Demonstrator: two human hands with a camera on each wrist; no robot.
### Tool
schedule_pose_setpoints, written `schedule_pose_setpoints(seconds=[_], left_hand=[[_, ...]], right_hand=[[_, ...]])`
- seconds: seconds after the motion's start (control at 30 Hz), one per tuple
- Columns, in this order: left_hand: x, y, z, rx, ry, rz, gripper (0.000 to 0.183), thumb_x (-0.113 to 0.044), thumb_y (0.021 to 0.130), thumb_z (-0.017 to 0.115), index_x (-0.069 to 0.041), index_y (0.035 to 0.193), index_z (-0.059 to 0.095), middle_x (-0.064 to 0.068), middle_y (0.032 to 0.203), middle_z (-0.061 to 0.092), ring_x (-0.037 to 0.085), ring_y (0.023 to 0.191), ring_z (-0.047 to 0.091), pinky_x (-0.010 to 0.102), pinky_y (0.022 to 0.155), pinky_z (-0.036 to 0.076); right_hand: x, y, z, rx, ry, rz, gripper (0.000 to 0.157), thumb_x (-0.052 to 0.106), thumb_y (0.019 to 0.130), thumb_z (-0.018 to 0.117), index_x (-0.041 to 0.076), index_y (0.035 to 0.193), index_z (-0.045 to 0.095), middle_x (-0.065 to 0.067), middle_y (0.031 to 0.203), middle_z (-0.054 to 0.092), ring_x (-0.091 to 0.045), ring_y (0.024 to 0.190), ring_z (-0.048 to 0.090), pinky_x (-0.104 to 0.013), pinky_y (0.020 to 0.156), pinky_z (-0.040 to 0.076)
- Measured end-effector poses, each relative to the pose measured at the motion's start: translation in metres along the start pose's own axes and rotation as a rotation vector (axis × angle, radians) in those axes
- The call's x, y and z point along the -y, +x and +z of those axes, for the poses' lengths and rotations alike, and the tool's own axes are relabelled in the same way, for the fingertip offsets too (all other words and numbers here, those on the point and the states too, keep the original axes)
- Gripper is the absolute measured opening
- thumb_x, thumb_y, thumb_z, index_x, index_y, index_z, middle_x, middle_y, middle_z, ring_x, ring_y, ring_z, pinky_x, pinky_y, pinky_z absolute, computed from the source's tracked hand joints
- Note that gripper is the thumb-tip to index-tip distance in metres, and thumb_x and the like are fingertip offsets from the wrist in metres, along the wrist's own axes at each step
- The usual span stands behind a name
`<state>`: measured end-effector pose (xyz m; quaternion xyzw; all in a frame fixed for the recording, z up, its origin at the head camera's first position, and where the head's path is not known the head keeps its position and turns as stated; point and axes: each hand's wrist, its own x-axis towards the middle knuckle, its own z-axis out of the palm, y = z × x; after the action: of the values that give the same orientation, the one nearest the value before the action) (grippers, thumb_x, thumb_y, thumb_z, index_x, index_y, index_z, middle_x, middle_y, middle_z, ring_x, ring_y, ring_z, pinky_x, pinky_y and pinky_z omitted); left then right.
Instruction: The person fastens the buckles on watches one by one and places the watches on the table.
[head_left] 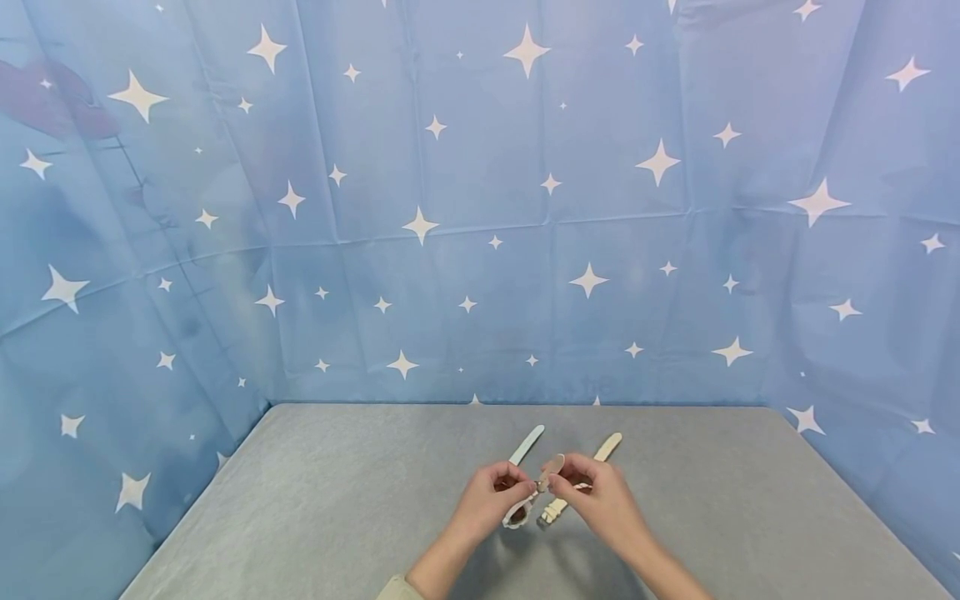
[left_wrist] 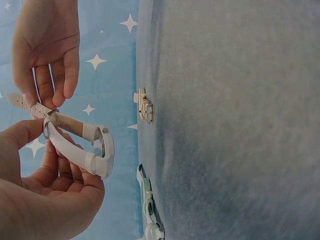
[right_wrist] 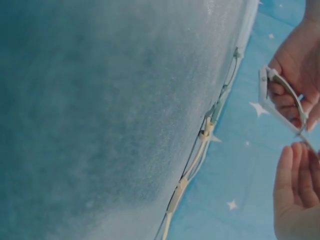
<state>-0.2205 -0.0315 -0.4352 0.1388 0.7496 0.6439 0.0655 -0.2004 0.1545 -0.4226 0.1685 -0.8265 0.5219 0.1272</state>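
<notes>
Above the table, both hands hold a white wristwatch (left_wrist: 70,150), its strap bent into a loop. My left hand (head_left: 483,496) pinches the strap near its metal buckle (left_wrist: 47,127), and the watch case hangs toward the table. With thumb and fingers, my right hand (head_left: 603,496) pinches the holed strap end (left_wrist: 32,106), which passes through the buckle. In the head view the fingers cover part of the strap. Whether the buckle's pin sits in a hole is too small to tell.
A pale green watch (head_left: 527,444) lies on the grey table (head_left: 300,500) behind the left hand. Partly hidden by the right hand, a cream watch (head_left: 553,510) lies to its right. A blue curtain (head_left: 480,167) with white stars surrounds the table's back and sides.
</notes>
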Motion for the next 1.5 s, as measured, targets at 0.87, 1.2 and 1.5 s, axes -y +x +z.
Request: schedule_pose_setpoints(seconds=[0.87,1.2,1.5], left_hand=[[0.0022,0.0025,0.0000,-0.020,0.090,0.022,0.015,-0.014,0.090,0.068,0.002,0.088,0.068,0.003,0.076,0.066,0.011,0.064,0.054,0.023,0.057,0.046],[0.0020,0.0009,-0.0008,-0.013,0.067,0.031,0.016,-0.012,0.089,0.069,0.004,0.089,0.067,0.001,0.073,0.063,0.009,0.061,0.053,0.022,0.055,0.046],[0.0019,0.0005,-0.0003,-0.012,0.066,0.023,0.016,-0.011,0.089,0.069,0.004,0.087,0.066,-0.001,0.070,0.060,0.011,0.060,0.052,0.023,0.053,0.047]], right_hand=[[0.0004,0.0017,-0.0002,0.076,-0.035,0.051,0.007,0.017,0.094,0.068,0.011,0.094,0.071,-0.009,0.088,0.074,-0.010,0.078,0.069,-0.022,0.070,0.057],[0.0004,0.0017,0.0023,0.069,-0.056,0.069,0.004,0.013,0.092,0.069,0.011,0.092,0.072,-0.008,0.087,0.073,-0.001,0.077,0.066,-0.020,0.071,0.057],[0.0009,0.0009,0.0028,0.063,-0.055,0.076,0.005,0.014,0.092,0.070,0.012,0.094,0.074,-0.005,0.089,0.074,0.000,0.079,0.066,-0.019,0.071,0.057]])
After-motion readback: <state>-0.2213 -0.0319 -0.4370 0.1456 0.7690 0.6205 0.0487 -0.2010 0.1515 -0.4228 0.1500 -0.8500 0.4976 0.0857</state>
